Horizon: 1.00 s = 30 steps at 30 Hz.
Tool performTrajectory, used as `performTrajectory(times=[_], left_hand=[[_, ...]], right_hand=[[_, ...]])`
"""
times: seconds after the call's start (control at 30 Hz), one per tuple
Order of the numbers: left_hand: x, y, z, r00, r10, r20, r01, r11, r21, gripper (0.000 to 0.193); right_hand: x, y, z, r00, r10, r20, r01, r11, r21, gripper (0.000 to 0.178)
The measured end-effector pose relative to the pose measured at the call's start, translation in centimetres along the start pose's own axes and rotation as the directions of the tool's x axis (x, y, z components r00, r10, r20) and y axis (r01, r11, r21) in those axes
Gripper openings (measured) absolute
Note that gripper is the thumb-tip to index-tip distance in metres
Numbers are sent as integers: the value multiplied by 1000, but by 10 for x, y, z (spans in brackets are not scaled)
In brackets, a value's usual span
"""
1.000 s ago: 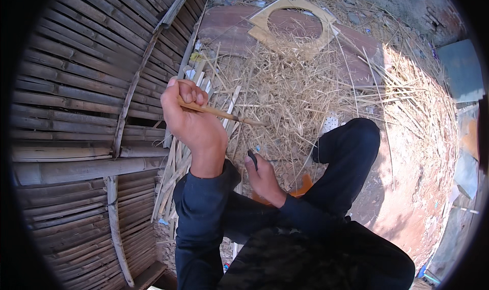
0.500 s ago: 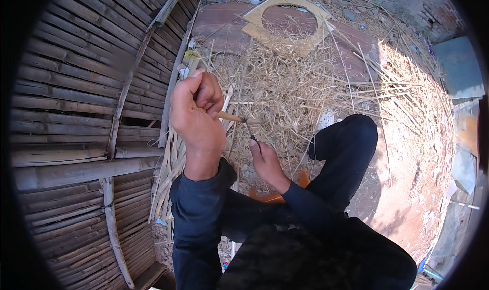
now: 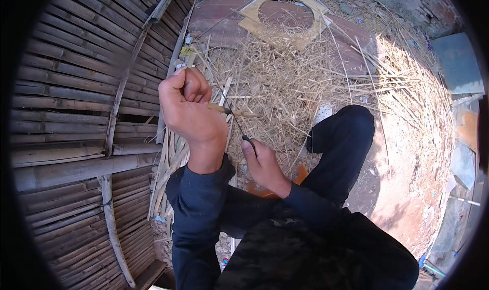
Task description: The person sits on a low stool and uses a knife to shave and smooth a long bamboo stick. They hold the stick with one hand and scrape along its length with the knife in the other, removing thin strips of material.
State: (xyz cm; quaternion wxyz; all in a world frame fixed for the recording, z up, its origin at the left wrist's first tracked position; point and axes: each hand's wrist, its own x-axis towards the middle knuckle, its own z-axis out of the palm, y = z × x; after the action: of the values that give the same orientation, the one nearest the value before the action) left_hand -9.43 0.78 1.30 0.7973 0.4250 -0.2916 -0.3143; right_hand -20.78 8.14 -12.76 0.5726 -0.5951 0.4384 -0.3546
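- Split-bamboo wall (image 3: pixel 66 111) fills my left side, with reddish ground (image 3: pixel 407 198) sunlit on the right.
- I see the left hand (image 3: pixel 188 99) curled into a fist around a stick (image 3: pixel 244 113); the free end juts right, over the shavings.
- I see the right hand (image 3: pixel 265 167) lower down, wrapped round the dark handle of a knife (image 3: pixel 248 140), thumb along its top.
- Its thin blade (image 3: pixel 237 122) points up and left and crosses the stick near a dark ring; I can't tell whether the two touch.
- What worries me: the blade leans toward the left fist, so a slip on the hard ring could bring it to the fingers or wrist.
- The stick's free end has no support that I can see, so a hard push might twist it in the fist.
- Loose strips (image 3: pixel 170 167) crowd the left sleeve, between it and the wall, and could snag an elbow.
- Close on the right, a bent knee (image 3: pixel 351 132) limits the right arm; an orange object (image 3: pixel 301 174) lies partly hidden beneath that forearm.
- Beyond the hands spreads a heap of shavings (image 3: pixel 285 76), and past it a pale board (image 3: pixel 249 22) with a round hole.
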Motion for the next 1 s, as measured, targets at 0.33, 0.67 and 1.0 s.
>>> performTrajectory(times=[0.33, 0.67, 1.0], left_hand=[[14, 4, -11, 997, 20, -80, -20, 1000, 7, 35], [7, -3, -4, 999, 43, 15, -42, 998, -41, 34], [7, 0, -9, 1000, 12, -8, -12, 998, -67, 33]], right_hand=[[4, 53, 5, 991, 130, 28, -127, 988, -91, 36], [18, 106, -16, 996, 83, 20, -69, 924, -377, 34], [12, 82, -24, 1000, -4, 16, 10, 920, -391, 38]])
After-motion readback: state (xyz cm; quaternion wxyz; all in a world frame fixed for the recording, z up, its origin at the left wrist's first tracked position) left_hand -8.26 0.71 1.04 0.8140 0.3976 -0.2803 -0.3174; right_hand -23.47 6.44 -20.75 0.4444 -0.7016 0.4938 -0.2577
